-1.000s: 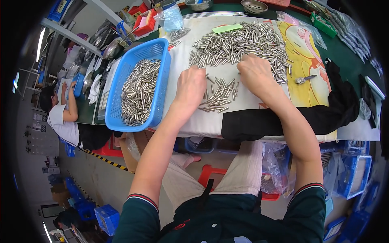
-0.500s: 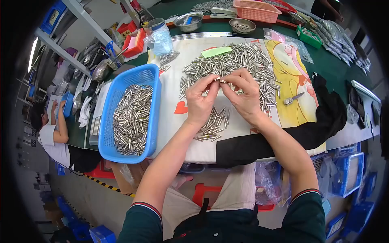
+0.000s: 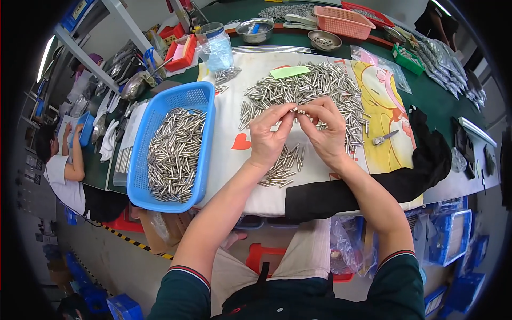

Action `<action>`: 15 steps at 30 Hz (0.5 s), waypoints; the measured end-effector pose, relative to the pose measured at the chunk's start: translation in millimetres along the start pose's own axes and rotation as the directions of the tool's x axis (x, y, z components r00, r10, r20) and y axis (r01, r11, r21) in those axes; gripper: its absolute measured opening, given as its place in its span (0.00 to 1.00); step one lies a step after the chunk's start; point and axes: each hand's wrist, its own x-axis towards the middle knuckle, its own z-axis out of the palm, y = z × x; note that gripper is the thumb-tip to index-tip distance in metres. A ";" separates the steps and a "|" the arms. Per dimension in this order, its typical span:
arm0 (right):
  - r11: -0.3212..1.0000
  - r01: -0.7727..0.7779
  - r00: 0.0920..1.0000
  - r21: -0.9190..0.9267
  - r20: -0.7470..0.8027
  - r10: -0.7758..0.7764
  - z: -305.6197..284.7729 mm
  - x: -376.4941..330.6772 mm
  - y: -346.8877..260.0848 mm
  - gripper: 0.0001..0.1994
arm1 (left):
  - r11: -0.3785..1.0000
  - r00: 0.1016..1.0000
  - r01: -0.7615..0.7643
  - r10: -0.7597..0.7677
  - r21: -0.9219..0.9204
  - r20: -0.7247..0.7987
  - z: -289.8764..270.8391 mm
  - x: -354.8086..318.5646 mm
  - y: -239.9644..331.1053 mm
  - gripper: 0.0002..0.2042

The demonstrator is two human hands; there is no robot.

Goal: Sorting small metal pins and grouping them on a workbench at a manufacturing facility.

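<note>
Hands meet above the white cloth-covered tabletop: the left hand [image 3: 269, 133] and right hand [image 3: 325, 130] each pinch an end of one short silver metal pin [image 3: 296, 111], its long axis lying left to right between the fingertips, both hands equally near. Below the wrists, near the tabletop's front edge, lies a small heap of silver pins [image 3: 282, 168], too many to count; a larger pile of silver pins [image 3: 304, 88] spreads toward the far edge. One blue plastic basket [image 3: 205, 160], holding more pins, sits along the left edge.

Both hands [image 3: 298, 130] lifted off the small pile [image 3: 282, 168], now pinching one metal pin [image 3: 297, 111] together
</note>
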 end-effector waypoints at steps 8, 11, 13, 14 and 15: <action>1.000 -0.024 1.000 -0.004 -0.001 0.024 -1.1 0.7 -1.6 0.08 | 1.000 1.000 -0.018 0.018 -0.003 -0.003 1.2 1.0 1.9 0.10; 1.000 -0.023 1.000 -0.003 -0.001 0.023 -1.1 0.5 -0.9 0.09 | 1.000 1.000 -0.010 0.010 -0.005 0.000 1.1 0.5 0.7 0.10; 1.000 -0.028 1.000 -0.005 -0.003 0.028 -1.0 0.9 -1.9 0.08 | 1.000 1.000 0.006 -0.006 -0.009 0.004 1.3 -0.2 1.0 0.10; 0.999 -0.032 0.999 -0.008 -0.004 0.032 -1.1 0.9 -2.1 0.07 | 0.999 0.999 0.040 -0.040 -0.033 0.011 1.6 -0.8 2.5 0.10; 0.999 -0.034 0.999 -0.009 -0.004 0.034 -1.5 0.9 -1.5 0.07 | 0.996 0.997 0.075 -0.074 -0.058 0.019 2.1 -1.3 3.3 0.09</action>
